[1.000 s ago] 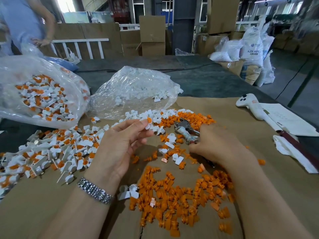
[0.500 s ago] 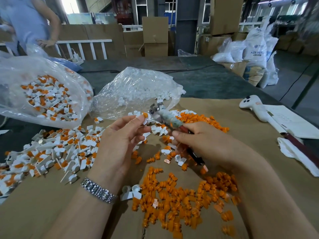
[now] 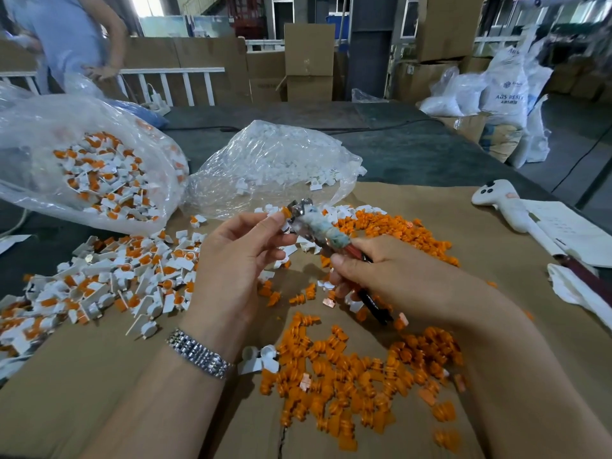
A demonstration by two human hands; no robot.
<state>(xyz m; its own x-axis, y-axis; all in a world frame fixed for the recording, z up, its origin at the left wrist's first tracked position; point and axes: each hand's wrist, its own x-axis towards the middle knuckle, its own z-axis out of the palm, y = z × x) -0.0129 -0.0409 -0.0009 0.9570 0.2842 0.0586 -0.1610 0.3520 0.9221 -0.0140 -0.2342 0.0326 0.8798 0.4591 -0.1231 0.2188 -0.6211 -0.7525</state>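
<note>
My left hand [image 3: 238,260] pinches a small white plastic piece with an orange plug [image 3: 284,216] between thumb and fingertips. My right hand [image 3: 390,276] grips a pair of pliers [image 3: 318,226], cloth wrapped round its neck and red and black handles. The metal jaws touch the small piece. Loose orange plugs [image 3: 357,369] lie heaped on the brown cardboard sheet [image 3: 99,392] in front of me. A pile of assembled white and orange pieces [image 3: 109,283] spreads to the left.
Two clear plastic bags lie behind: one with white and orange pieces [image 3: 86,173], one with white pieces [image 3: 275,164]. A white handheld controller [image 3: 506,203], papers and a cloth sit at the right. A person [image 3: 73,34] stands at the far left, beside cardboard boxes.
My right hand lifted the pliers off the table and swung the jaws up and left to the piece in my left hand. My left hand stayed almost still.
</note>
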